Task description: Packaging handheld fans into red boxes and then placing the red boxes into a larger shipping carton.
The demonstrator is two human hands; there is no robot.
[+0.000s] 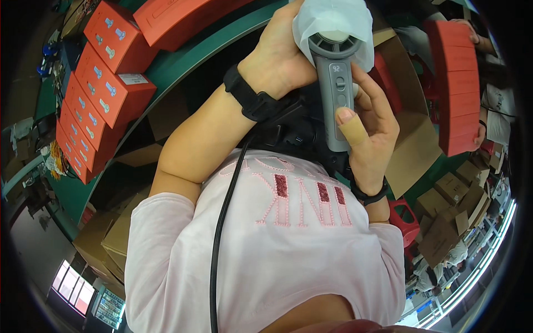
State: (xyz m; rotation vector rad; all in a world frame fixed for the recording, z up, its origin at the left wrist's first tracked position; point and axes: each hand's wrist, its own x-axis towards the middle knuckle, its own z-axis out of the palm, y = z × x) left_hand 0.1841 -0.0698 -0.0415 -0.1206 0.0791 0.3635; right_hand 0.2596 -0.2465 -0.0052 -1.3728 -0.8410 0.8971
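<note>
A grey handheld fan (335,94) is upright before me, with a lit display, a switch and a round button on its handle. A thin white wrapper (355,47) drapes over its round head. My left hand (280,55) grips the wrapped head from the left side; its fingertips are hidden behind it. My right hand (373,125) is closed around the handle from the right, thumb pressed at the button area. Beige tape covers that thumb, and a dark strap circles each wrist.
Red boxes (108,86) printed with fan pictures stand piled on the green table (202,54) to the left. At right, a person's hands hold a red stack of boxes (458,89). An open cardboard carton (413,147) stands beside my right hand; a black cable (221,222) hangs down my front.
</note>
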